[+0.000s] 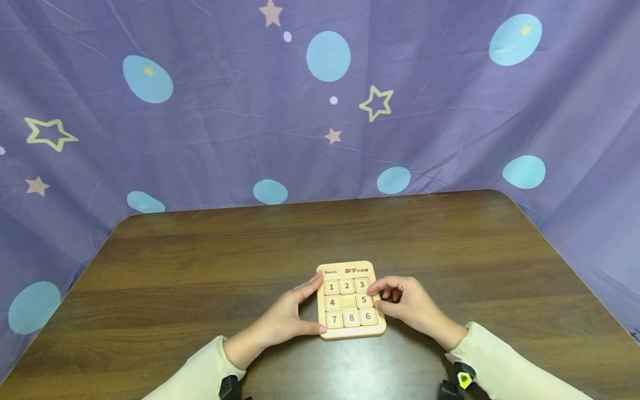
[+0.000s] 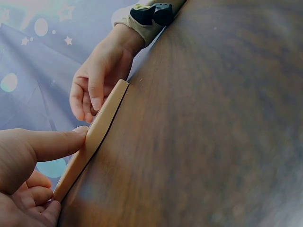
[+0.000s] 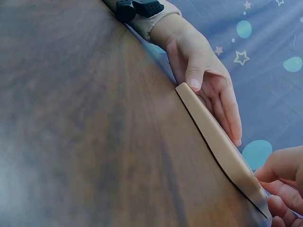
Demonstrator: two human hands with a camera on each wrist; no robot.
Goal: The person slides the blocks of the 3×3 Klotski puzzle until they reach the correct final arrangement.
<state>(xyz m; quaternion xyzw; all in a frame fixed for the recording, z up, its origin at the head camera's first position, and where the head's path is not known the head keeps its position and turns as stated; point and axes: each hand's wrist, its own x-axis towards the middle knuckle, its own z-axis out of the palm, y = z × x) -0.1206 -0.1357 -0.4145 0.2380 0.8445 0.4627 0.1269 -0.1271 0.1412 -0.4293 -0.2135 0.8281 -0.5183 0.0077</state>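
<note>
A pale wooden number sliding puzzle lies flat on the table, its numbered tiles facing up. The top row reads 1, 2, 3; in the middle row a bare square separates the 4 tile from the 5 tile; the bottom row reads 7, 8, 6. My left hand holds the board's left side, thumb at the lower corner and fingertips near the upper one. At the right side, my right hand has its index fingertip by the 3 and 5 tiles, with the thumb tip at the rim.
The brown wooden table extends around the puzzle on all sides. Behind it hangs a purple curtain printed with stars and blue dots. Dark devices are strapped at both wrists, over pale sleeves.
</note>
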